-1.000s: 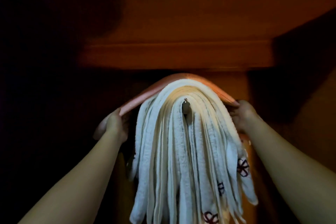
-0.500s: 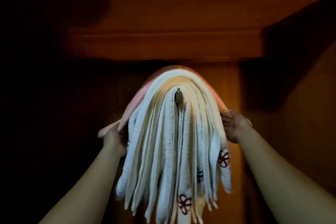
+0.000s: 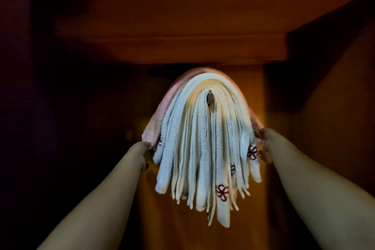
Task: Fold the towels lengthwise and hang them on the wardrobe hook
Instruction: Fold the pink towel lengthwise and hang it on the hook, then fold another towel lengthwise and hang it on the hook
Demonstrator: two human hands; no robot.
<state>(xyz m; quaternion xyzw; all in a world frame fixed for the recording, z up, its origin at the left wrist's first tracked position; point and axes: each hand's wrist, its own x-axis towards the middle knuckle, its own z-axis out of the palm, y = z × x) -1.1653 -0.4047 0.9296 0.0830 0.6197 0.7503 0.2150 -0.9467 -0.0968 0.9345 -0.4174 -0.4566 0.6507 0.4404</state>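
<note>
White towels [image 3: 205, 144] hang doubled over the wardrobe hook [image 3: 210, 98], with a pink towel [image 3: 162, 113] draped outermost. Dark open room lies outside both forearms; a wooden shelf edge [image 3: 172, 48] runs above. The left hand [image 3: 144, 149] pinches the pink towel's left end; the right hand [image 3: 263, 144] grips its right end, with the white bundle between them.

A home wardrobe's dim inside — wooden panels [image 3: 182, 16], a metal hook [image 3: 210, 98] draped with towels [image 3: 203, 148].
</note>
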